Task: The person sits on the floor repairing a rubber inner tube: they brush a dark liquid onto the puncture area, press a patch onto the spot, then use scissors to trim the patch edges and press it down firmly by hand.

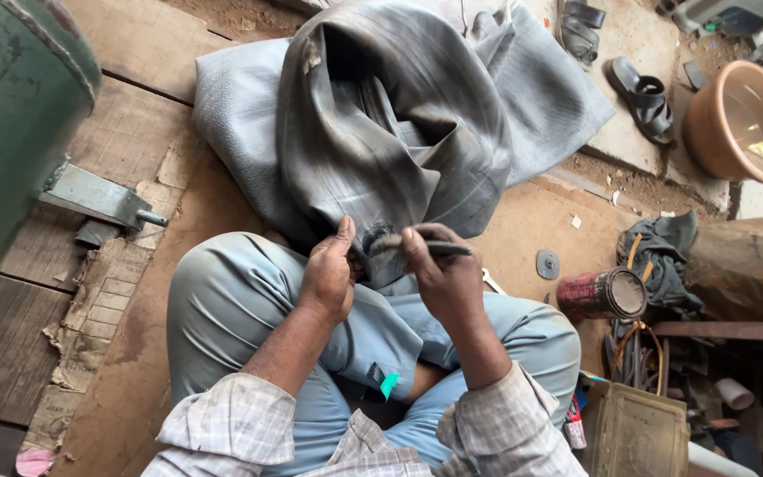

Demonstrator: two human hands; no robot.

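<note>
Left hand (328, 269) pinches the near fold of a big grey rubber tube (399, 124) — fingers closed on it, just above the knees. Right hand (441, 269) grips a small brush (399, 243), bristles touching the rubber between both hands. Tube lies heaped on the dirt floor (532, 216). Red tin can (604, 293) stands near, right of the knee — clay bowl (744, 124) well apart.

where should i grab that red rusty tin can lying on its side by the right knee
Grip the red rusty tin can around its round body, coming down from above. It lies on its side with the open mouth facing right, so the curved wall is exposed on top, while the grey cloth bundle crowds its right side.
</note>
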